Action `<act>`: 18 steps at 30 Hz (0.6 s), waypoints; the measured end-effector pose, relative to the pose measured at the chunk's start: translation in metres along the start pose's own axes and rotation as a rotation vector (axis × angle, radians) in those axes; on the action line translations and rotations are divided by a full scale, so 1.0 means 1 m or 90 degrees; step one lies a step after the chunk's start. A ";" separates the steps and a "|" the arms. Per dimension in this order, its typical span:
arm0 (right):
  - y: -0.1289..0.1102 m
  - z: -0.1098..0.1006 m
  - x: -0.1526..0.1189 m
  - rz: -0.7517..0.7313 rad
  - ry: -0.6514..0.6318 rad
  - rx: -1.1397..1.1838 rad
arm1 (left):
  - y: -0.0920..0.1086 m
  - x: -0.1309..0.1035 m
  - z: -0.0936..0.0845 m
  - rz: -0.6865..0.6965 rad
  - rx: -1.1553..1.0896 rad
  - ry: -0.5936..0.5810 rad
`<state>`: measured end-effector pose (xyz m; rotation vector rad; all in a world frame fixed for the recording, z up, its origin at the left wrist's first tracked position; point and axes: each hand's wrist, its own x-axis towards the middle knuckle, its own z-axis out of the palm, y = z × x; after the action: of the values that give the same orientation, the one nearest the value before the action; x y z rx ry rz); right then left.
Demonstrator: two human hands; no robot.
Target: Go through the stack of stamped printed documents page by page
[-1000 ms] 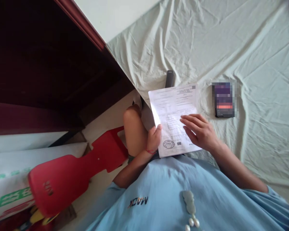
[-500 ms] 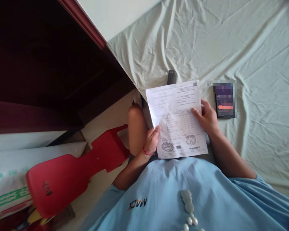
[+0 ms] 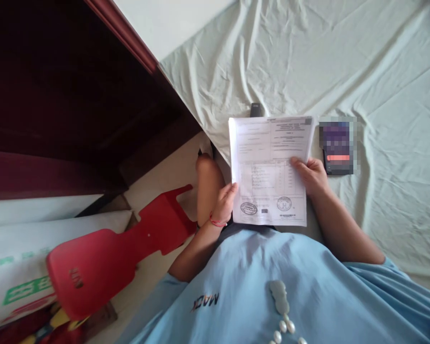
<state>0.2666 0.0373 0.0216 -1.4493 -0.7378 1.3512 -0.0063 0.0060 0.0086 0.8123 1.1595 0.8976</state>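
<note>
A printed paper (image 3: 272, 177) with two dark oval stamps near its lower edge is held up over my lap. My left hand (image 3: 225, 203), with a red string on its wrist, pinches the paper's lower left edge. On the opposite side my right hand (image 3: 311, 176) grips the right edge, its thumb on the printed face and the other fingers partly hidden behind. Just past the paper's top edge a small black object (image 3: 255, 110) lies partly covered. A phone (image 3: 338, 148) with a blurred screen rests on the sheet to the right of my right hand.
A pale wrinkled sheet (image 3: 390, 86) spreads across the upper right. At the left are a red plastic chair (image 3: 96, 267), a white bag (image 3: 17, 253) with green print and dark red furniture (image 3: 57, 95). A pendant with white beads (image 3: 280, 296) hangs over my blue shirt.
The paper has shifted slightly right and straightened, covering more of the small black object. My right hand has moved a little right and down with it; both hands keep their hold.
</note>
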 end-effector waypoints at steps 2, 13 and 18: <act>0.003 -0.002 0.002 -0.010 0.002 0.013 | 0.001 -0.004 -0.013 0.044 0.115 0.017; 0.003 -0.001 0.007 -0.055 0.004 0.029 | -0.065 -0.125 -0.145 0.201 0.897 0.055; 0.004 -0.002 0.009 -0.062 0.000 0.021 | -0.085 -0.156 -0.155 0.167 0.983 -0.029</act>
<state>0.2697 0.0434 0.0142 -1.3697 -0.7723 1.2839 -0.1674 -0.1600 -0.0374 2.2220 1.6476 -0.0118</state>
